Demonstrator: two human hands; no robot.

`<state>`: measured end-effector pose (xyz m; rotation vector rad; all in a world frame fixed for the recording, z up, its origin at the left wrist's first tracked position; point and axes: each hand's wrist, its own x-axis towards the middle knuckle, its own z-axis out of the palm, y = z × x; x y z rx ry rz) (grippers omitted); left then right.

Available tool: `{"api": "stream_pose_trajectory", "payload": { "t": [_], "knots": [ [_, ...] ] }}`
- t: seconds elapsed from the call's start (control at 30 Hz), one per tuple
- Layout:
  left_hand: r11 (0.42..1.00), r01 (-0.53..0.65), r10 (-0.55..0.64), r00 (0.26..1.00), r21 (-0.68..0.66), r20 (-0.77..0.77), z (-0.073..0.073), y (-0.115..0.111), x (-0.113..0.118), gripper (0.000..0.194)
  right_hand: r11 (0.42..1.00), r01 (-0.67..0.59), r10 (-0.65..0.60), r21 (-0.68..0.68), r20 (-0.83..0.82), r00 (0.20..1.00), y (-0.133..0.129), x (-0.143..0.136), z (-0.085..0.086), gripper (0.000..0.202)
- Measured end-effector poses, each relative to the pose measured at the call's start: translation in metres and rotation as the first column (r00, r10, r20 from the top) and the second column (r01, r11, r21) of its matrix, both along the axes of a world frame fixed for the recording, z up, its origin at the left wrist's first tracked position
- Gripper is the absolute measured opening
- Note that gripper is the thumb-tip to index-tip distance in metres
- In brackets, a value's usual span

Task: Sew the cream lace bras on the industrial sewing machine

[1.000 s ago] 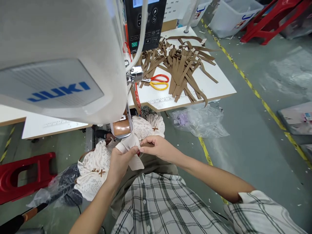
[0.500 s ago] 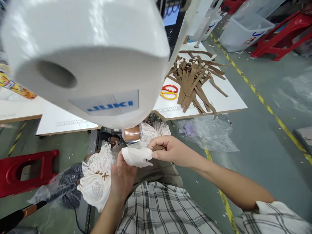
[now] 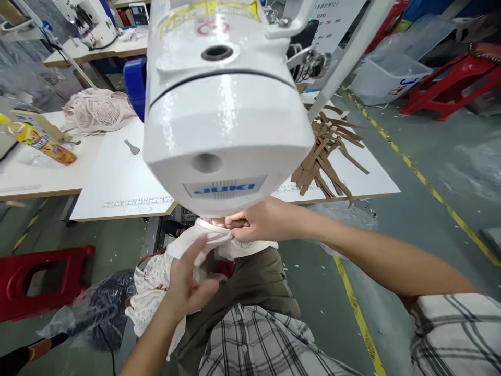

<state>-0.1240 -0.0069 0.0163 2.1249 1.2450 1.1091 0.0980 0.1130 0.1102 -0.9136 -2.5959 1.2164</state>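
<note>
The cream-white lace fabric piece lies directly under the white sewing machine head; the right hand pinches its far edge there, nearer the machine. The left hand rests open-fingered on the near end.

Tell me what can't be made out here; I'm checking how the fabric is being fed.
Head view:
- Needle area: hidden behind the sewing machine head.
- Right hand: fingertips tucked under the machine, grip on the white fabric unclear.
- Left hand: motion-blurred.
- Brown strips: partly covered by the machine.
</note>
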Motion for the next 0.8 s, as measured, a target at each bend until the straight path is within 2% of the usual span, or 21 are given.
{"api": "stream_pose_trajectory", "payload": {
  "t": [0.1, 0.2, 0.37, 0.5, 0.57, 0.63, 0.73, 0.8],
  "knots": [
    [0.964, 0.122, -0.033, 0.937, 0.237, -0.349, -0.005, 0.016, -0.007, 0.067, 0.994, 0.022, -0.029, 0.108, 0.06, 0.998, 0.0, -0.002, -0.007, 0.026],
    [0.917, 0.204, 0.016, 0.84, 0.343, -0.543, -0.01, 0.029, -0.01, 0.07, 0.998, 0.028, -0.031, 0.065, 0.06, 0.998, 0.001, -0.001, -0.011, 0.031],
    [0.889, 0.242, 0.034, 0.813, 0.39, -0.582, -0.012, 0.042, -0.013, 0.069, 0.999, 0.043, -0.043, -0.009, 0.032, 0.999, 0.003, 0.0, -0.006, 0.036],
    [0.914, 0.197, 0.052, 0.81, 0.354, -0.584, -0.009, 0.041, -0.008, 0.066, 0.996, 0.081, -0.082, 0.026, 0.041, 0.996, -0.001, 0.002, -0.008, 0.033],
    [0.939, 0.143, 0.075, 0.802, 0.313, -0.592, -0.006, 0.038, -0.003, 0.065, 0.983, 0.139, -0.136, 0.117, -0.033, 0.99, -0.006, 0.006, -0.017, 0.022],
    [0.96, 0.085, 0.094, 0.802, 0.268, -0.59, -0.002, 0.034, 0.002, 0.064, 0.946, 0.212, -0.178, 0.245, -0.156, 0.972, -0.012, 0.011, -0.031, 0.012],
    [0.977, 0.04, 0.088, 0.819, 0.209, -0.567, 0.004, 0.029, 0.01, 0.063, 0.87, 0.31, -0.205, 0.383, -0.291, 0.935, -0.018, 0.017, -0.054, 0.019],
    [0.983, 0.01, 0.097, 0.822, 0.184, -0.562, 0.008, 0.026, 0.014, 0.062, 0.855, 0.345, -0.222, 0.387, -0.327, 0.918, -0.018, 0.018, -0.064, 0.02]
  ]
}}
